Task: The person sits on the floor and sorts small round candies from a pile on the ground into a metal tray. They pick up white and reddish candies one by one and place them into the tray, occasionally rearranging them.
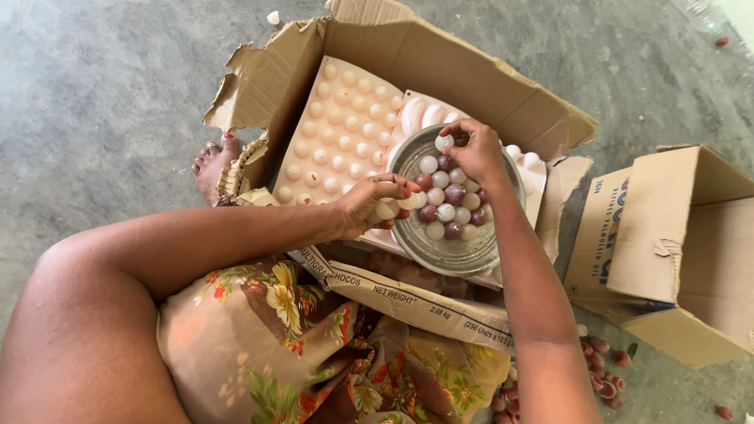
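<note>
A bowl point(440, 251) of balls point(446, 196) sits in the open box point(440, 63), right of a tray point(338, 133).

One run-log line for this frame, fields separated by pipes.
left hand: holds pale balls at metal bowl rim | right hand: pinches one ball over bowl | bowl: white and maroon balls | cardboard box: open

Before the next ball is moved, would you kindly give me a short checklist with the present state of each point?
1. Left hand has a grip on pale balls: ok, several sit in its fingers.
2. Right hand holds one white ball over the metal bowl: ok.
3. Bowl holds white and dark red balls: ok.
4. Bowl rests steady on the white tray: cannot tell, its underside is hidden.
5. Beige dimpled tray has free cups: cannot tell.
6. Open cardboard box has flaps clear of both hands: ok.
</note>
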